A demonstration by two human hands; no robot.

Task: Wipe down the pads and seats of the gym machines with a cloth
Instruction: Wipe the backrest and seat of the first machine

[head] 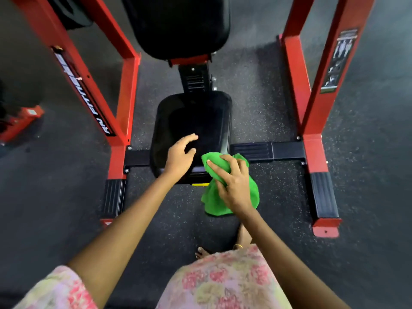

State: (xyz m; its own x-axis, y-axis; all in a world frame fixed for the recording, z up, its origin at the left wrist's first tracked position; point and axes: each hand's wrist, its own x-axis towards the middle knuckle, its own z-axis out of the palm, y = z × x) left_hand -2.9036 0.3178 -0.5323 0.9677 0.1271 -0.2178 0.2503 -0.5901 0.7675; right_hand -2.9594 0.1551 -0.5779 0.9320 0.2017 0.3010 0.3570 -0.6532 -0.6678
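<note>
A black padded seat (196,117) sits low in the middle of a red-framed gym machine, with a black back pad (180,25) above it. My left hand (179,156) hovers over or rests on the seat's near edge, fingers loosely curved, holding nothing. My right hand (231,181) grips a bunched green cloth (214,204) just off the seat's near right corner; part of the cloth hangs below the hand.
Red frame posts stand at the left (124,90) and right (312,90), joined by a black crossbar (278,150) on the speckled rubber floor. Another red machine foot (22,121) lies at far left. My bare feet (223,246) stand just before the seat.
</note>
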